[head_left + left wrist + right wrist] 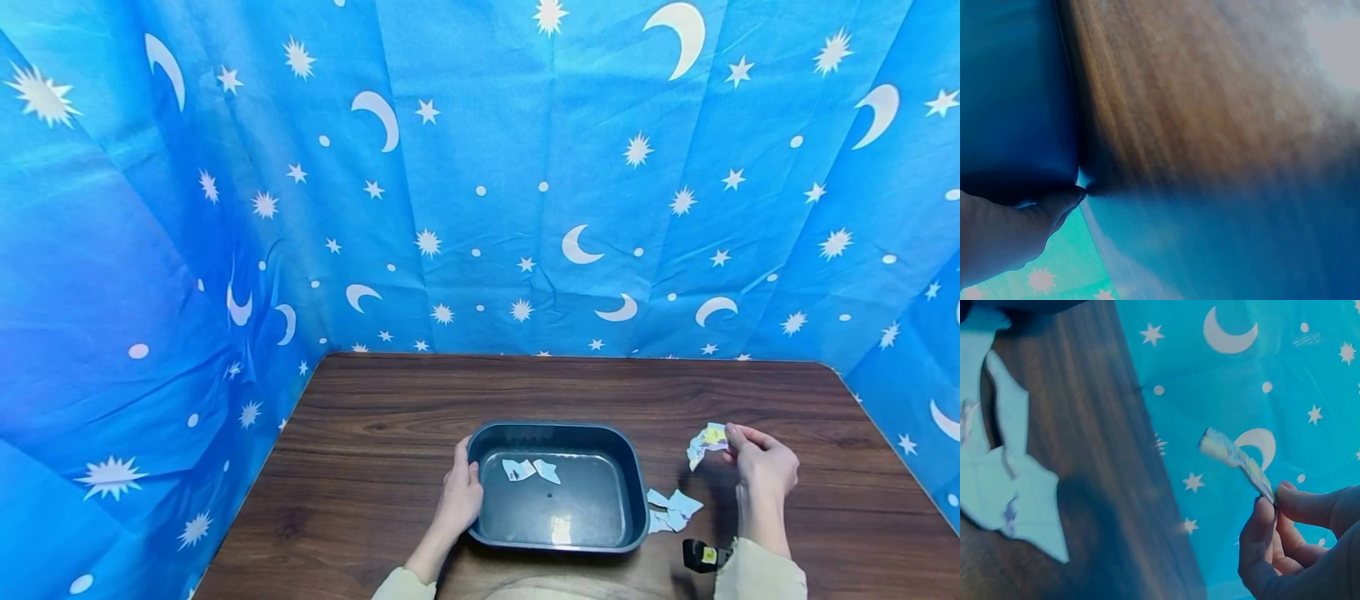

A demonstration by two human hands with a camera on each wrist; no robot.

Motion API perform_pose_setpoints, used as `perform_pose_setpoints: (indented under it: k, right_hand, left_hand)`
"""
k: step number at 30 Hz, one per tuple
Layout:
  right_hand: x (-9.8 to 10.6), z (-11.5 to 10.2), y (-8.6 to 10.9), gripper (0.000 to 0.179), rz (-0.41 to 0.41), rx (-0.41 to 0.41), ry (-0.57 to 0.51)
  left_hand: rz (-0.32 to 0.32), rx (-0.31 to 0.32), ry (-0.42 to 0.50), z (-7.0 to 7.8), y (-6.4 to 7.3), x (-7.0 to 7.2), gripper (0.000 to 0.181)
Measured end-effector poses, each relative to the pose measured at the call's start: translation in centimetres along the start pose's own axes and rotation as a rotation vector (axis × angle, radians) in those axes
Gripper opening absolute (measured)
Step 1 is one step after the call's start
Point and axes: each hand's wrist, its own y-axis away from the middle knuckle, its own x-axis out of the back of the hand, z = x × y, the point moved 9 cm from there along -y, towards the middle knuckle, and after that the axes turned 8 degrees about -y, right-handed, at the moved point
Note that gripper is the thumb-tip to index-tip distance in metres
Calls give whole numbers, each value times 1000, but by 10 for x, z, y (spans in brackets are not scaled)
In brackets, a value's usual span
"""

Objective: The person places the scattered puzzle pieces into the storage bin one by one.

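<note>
A dark blue-grey plastic tub (592, 500) stands on the table, with two torn pieces of paper (517, 471) lying on its floor. My left hand (459, 497) grips the tub's left side; in the left wrist view that hand (1010, 234) shows at the tub wall (1016, 94), partly out of frame. Right of the tub, my right hand (767, 468) pinches a torn scrap of paper (707, 442) with yellow on it, raised above the table. Between thumb and fingers the scrap (1232, 450) appears nearly edge-on. Several pale torn paper pieces (681, 505) lie against the tub's right side.
The table (360, 467) has a dark wood-grain top. A blue curtain (480, 167) with white moons and stars hangs behind it and along both sides. A small black device (699, 557) with a yellow patch sits at my right wrist.
</note>
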Motion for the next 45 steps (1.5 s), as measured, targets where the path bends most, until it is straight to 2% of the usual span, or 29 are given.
perform_pose_setpoints:
  k: [5, 8, 10, 12, 15, 17, 22, 32, 36, 39, 45]
  right_hand:
    - [-14, 4, -7, 19, -30, 7, -33]
    - [-32, -15, 24, 16, -63, -21, 2]
    - [-44, -23, 40, 14, -112, -25, -15]
    - [-60, -41, 70, 9, -146, -47, 33]
    - [-77, -42, 78, 16, -208, -55, 59]
    - [-88, -48, 90, 19, -233, -63, 100]
    - [-117, -47, 106, 22, -355, -70, 121]
    - [-164, -27, 124, 25, -627, -47, 303]
    - [-180, -21, 134, 20, -738, -10, 439]
    - [-189, -15, 140, 13, -794, 32, 562]
    - [-200, -4, 148, 3, -840, 70, 736]
  left_hand:
    - [5, -14, -10, 0, 0, 1, 40]
    - [3, -27, -10, 2, 1, 1, 39]
    - [1, -31, -9, 3, 1, 1, 39]
    - [0, -30, -5, 3, 2, 1, 38]
    - [-2, -25, 4, 2, 1, 0, 38]
    - [-7, -20, 13, 1, 1, 0, 38]
    - [-9, -10, 24, 1, 2, 0, 38]
    - [-2, -22, 15, 3, 1, 2, 38]
    - [-1, -18, 15, 2, 1, 3, 38]
    - [0, -17, 10, 2, 1, 3, 38]
    - [1, -13, 1, 1, 2, 3, 38]
